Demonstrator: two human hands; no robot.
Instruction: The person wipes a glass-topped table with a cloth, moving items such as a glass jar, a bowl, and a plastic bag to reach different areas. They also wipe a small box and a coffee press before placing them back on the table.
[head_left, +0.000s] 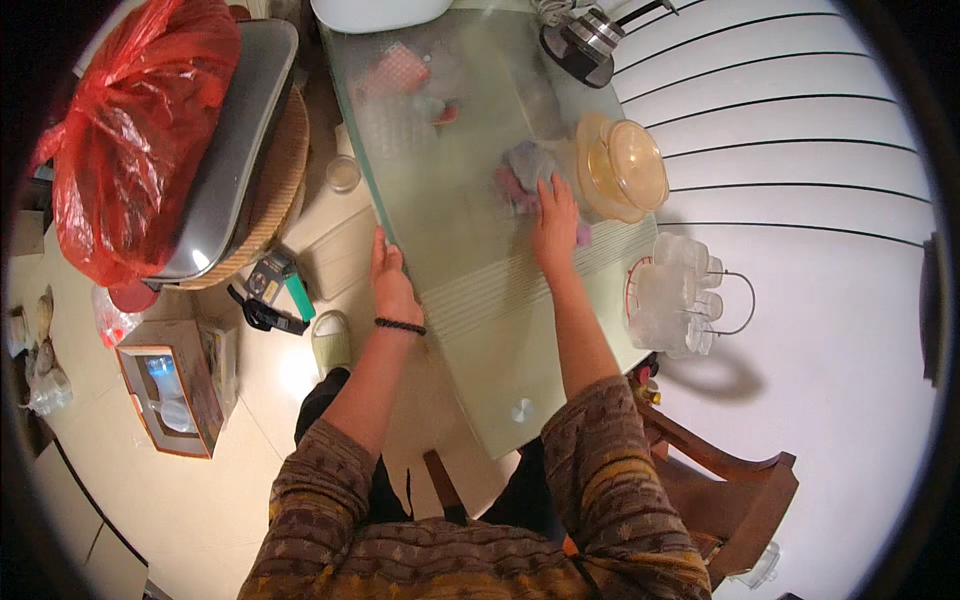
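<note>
My right hand presses down on a crumpled grey and purple cloth on a glass-topped table. A scrap of purple shows past the palm on the other side. Along the table's left edge rests my left hand, fingers stretched forward, nothing in its grasp; its thumb is hard to make out. Just right of the cloth stand stacked amber glass bowls with a lid. Blurred shapes, among them a red-and-white item, show through the glass.
A rack of upturned glasses stands at the table's right edge by the white wall. A pot-like metal appliance sits far right. On the left are a red plastic bag on a dark tray and a box. A wooden chair is lower right.
</note>
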